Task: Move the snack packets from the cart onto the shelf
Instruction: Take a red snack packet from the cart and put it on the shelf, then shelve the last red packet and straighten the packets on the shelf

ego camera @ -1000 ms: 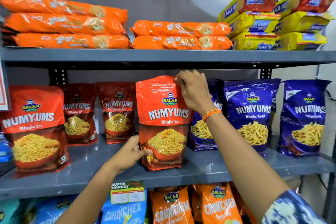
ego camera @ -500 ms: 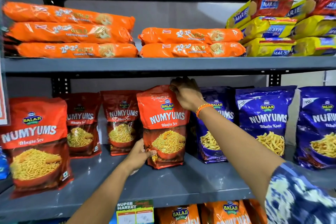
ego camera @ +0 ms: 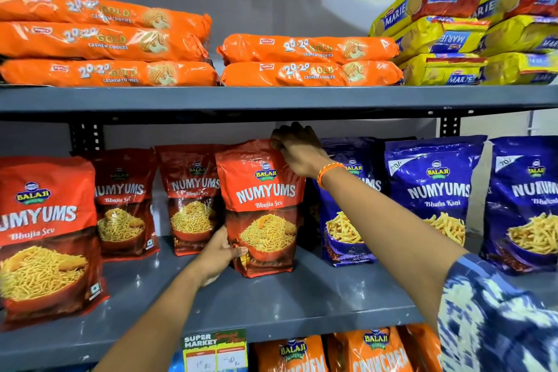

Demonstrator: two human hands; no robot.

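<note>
An orange-red Numyums Bhujia Sev packet (ego camera: 262, 190) stands upright on the grey middle shelf (ego camera: 271, 302), about halfway back. My right hand (ego camera: 297, 149) pinches its top right corner. My left hand (ego camera: 219, 254) grips its lower left edge, thumb across the front. Three more packets of the same kind stand to its left: a near one (ego camera: 45, 235) at the front and two further back (ego camera: 123, 202) (ego camera: 190, 196). Blue Numyums Bhatha Kani packets (ego camera: 437, 187) stand to its right. The cart is out of view.
The upper shelf (ego camera: 271, 98) carries orange cookie rolls (ego camera: 308, 60) and yellow and red Marie biscuit packs (ego camera: 444, 39), and hangs low over the packet tops. A price tag (ego camera: 214, 350) is clipped to the middle shelf's front edge. Orange packets (ego camera: 368, 350) fill the shelf below.
The packet has slid further back on the shelf with both hands on it. The view has come closer and tilted up a little.
</note>
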